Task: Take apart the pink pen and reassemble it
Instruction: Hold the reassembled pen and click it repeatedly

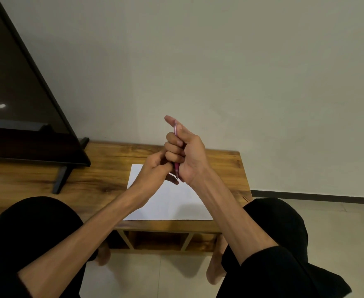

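The pink pen (pixel 176 168) stands nearly upright above the table, its top end poking out beside my forefinger and its tip pointing down toward the paper. My right hand (pixel 187 153) is wrapped around the pen's barrel, fingers curled, forefinger stretched upward. My left hand (pixel 155 171) sits just left of it and lower, with fingertips pinched at the pen's lower end near the tip. Most of the barrel is hidden inside my right fist. I cannot tell whether the pen's parts are joined or apart.
A white sheet of paper (pixel 172 203) lies on the wooden table (pixel 103 168) under my hands. A dark television on a stand (pixel 26 117) fills the left. My knees in black trousers flank the table; open shelves show below its front edge.
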